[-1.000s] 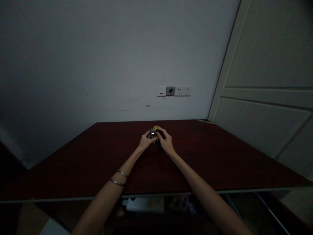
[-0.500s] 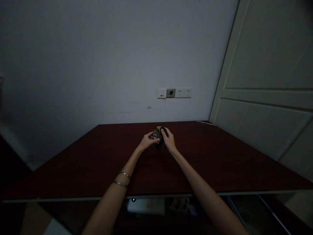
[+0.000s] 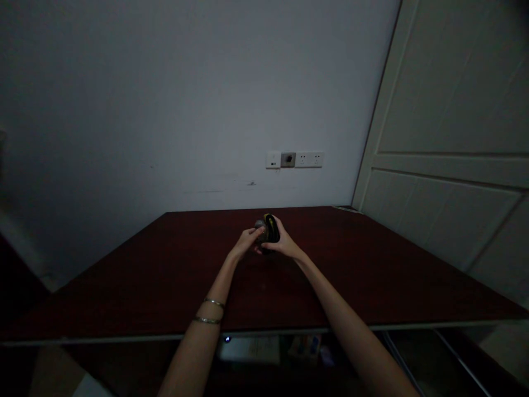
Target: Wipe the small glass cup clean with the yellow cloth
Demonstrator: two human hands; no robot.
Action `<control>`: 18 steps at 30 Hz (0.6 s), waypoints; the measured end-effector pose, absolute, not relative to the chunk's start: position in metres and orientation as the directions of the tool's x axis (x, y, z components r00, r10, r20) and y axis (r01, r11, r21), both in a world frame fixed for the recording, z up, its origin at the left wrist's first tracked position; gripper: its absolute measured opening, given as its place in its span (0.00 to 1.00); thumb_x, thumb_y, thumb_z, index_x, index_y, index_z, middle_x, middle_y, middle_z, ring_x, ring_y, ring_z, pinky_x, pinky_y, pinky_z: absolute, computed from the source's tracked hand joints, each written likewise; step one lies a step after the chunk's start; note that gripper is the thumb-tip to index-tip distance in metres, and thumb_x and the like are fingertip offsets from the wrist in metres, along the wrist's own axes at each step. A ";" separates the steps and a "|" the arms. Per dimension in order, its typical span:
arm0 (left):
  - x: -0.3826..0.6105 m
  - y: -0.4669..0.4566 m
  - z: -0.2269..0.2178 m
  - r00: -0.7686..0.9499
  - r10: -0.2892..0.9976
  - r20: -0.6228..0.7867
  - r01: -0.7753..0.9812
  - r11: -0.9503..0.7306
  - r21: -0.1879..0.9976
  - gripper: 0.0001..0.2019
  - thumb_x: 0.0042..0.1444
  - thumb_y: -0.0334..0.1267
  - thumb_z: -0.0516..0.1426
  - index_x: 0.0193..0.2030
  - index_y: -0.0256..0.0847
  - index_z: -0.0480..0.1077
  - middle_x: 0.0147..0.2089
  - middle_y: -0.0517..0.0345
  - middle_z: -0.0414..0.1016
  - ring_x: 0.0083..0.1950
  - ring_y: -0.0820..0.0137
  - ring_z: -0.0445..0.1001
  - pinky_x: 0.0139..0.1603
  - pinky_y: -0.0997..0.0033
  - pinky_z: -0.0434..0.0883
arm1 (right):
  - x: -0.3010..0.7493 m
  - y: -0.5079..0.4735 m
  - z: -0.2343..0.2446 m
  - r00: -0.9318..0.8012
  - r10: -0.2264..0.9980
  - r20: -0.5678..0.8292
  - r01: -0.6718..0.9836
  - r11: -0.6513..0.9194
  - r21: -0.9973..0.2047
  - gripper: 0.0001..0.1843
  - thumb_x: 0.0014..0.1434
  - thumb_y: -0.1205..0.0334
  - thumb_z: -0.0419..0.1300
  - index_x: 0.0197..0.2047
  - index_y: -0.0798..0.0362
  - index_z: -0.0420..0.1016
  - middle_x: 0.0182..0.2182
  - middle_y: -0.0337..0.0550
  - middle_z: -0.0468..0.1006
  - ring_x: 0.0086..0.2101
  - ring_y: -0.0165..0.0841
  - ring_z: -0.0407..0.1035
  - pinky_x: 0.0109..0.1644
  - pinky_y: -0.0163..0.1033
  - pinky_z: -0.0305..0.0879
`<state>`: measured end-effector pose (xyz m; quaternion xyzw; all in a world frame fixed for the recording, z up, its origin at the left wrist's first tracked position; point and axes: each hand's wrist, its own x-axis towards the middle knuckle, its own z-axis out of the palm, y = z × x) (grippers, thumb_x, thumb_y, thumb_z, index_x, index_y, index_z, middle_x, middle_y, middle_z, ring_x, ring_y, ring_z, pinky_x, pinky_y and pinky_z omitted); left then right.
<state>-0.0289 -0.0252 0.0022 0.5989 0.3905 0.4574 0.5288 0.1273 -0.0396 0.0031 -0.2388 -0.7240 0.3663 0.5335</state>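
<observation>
Left hand (image 3: 245, 242) has fingers clamped on shiny bit (image 3: 260, 224); right hand (image 3: 286, 244), fingers round black-yellow thing (image 3: 272, 229), both over table (image 3: 165, 275).

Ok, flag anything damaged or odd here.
The wall has a dark scuff below and left of the sockets, breaking its pale surface. A pale strip lies at the far right corner of the tabletop; I can't tell whether it's damage.

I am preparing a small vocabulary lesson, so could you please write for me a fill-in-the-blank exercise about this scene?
1. The right hand grips a small object coloured black and ____.
2. The bangles circle the person's ____ forearm.
3. The pale panelled door stands on the picture's ____ side.

Missing words: yellow; left; right.
</observation>
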 end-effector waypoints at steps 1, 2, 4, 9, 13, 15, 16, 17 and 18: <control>-0.029 -0.025 0.002 0.275 0.953 0.129 -0.005 -0.133 0.991 0.26 0.43 0.58 0.56 0.34 0.31 0.67 0.21 0.58 0.69 0.16 0.76 0.65 0.16 0.75 0.67 | 0.126 -0.041 0.002 -0.320 0.733 0.601 -0.042 0.623 -0.781 0.53 0.37 0.61 0.68 0.62 0.50 0.43 0.57 0.51 0.57 0.55 0.39 0.56 0.58 0.45 0.53; -0.029 -0.025 0.001 0.276 0.953 0.126 0.009 -0.134 0.991 0.27 0.44 0.59 0.55 0.33 0.31 0.67 0.21 0.58 0.69 0.15 0.76 0.65 0.15 0.75 0.65 | 0.125 -0.041 0.002 -0.322 0.727 0.607 -0.038 0.630 -0.775 0.53 0.36 0.61 0.68 0.62 0.50 0.43 0.58 0.51 0.57 0.56 0.39 0.56 0.59 0.45 0.53; -0.029 -0.025 0.001 0.279 0.953 0.121 0.042 -0.138 0.990 0.28 0.45 0.60 0.52 0.31 0.31 0.67 0.18 0.57 0.68 0.14 0.76 0.64 0.14 0.77 0.63 | 0.124 -0.042 0.000 -0.317 0.718 0.620 -0.022 0.648 -0.761 0.54 0.36 0.61 0.68 0.62 0.50 0.43 0.58 0.51 0.55 0.56 0.40 0.54 0.60 0.46 0.51; -0.027 -0.028 0.001 0.300 0.950 0.090 0.067 -0.115 0.991 0.28 0.45 0.62 0.51 0.29 0.32 0.67 0.16 0.58 0.67 0.14 0.76 0.63 0.18 0.72 0.68 | 0.126 -0.038 -0.004 -0.272 0.716 0.643 0.051 0.678 -0.733 0.50 0.37 0.62 0.68 0.61 0.51 0.46 0.57 0.51 0.56 0.57 0.41 0.52 0.61 0.47 0.49; -0.027 -0.030 0.002 0.310 0.947 0.079 0.071 -0.106 0.992 0.29 0.44 0.62 0.51 0.30 0.32 0.67 0.16 0.58 0.67 0.14 0.75 0.64 0.20 0.71 0.69 | 0.127 -0.035 -0.005 -0.250 0.720 0.647 0.058 0.678 -0.732 0.50 0.37 0.62 0.68 0.60 0.52 0.48 0.56 0.52 0.58 0.56 0.40 0.55 0.60 0.46 0.50; -0.027 -0.029 0.002 0.306 0.950 0.061 0.089 -0.093 0.992 0.30 0.44 0.63 0.51 0.30 0.31 0.68 0.17 0.57 0.68 0.15 0.74 0.65 0.20 0.71 0.69 | 0.127 -0.035 -0.005 -0.235 0.729 0.642 0.057 0.670 -0.740 0.49 0.36 0.62 0.68 0.59 0.52 0.49 0.55 0.51 0.60 0.55 0.40 0.57 0.60 0.46 0.51; -0.027 -0.029 0.001 0.307 0.950 0.055 0.101 -0.090 0.991 0.31 0.44 0.64 0.50 0.30 0.31 0.69 0.17 0.56 0.68 0.15 0.73 0.66 0.20 0.71 0.69 | 0.127 -0.036 -0.004 -0.228 0.733 0.641 0.058 0.667 -0.743 0.49 0.36 0.62 0.68 0.59 0.52 0.49 0.55 0.51 0.60 0.55 0.40 0.57 0.59 0.46 0.51; -0.027 -0.028 0.000 0.310 0.949 0.052 0.114 -0.091 0.989 0.32 0.44 0.64 0.49 0.30 0.31 0.69 0.18 0.55 0.68 0.16 0.73 0.67 0.21 0.71 0.69 | 0.128 -0.036 -0.004 -0.221 0.736 0.640 0.060 0.665 -0.745 0.49 0.35 0.62 0.68 0.59 0.52 0.50 0.55 0.51 0.60 0.55 0.40 0.57 0.60 0.46 0.51; -0.028 -0.027 -0.001 0.317 0.947 0.054 0.123 -0.098 0.988 0.32 0.45 0.65 0.48 0.31 0.30 0.70 0.19 0.54 0.69 0.17 0.72 0.68 0.21 0.70 0.69 | 0.128 -0.037 -0.004 -0.213 0.739 0.640 0.059 0.663 -0.746 0.49 0.35 0.62 0.69 0.59 0.52 0.50 0.55 0.51 0.61 0.55 0.40 0.57 0.60 0.46 0.51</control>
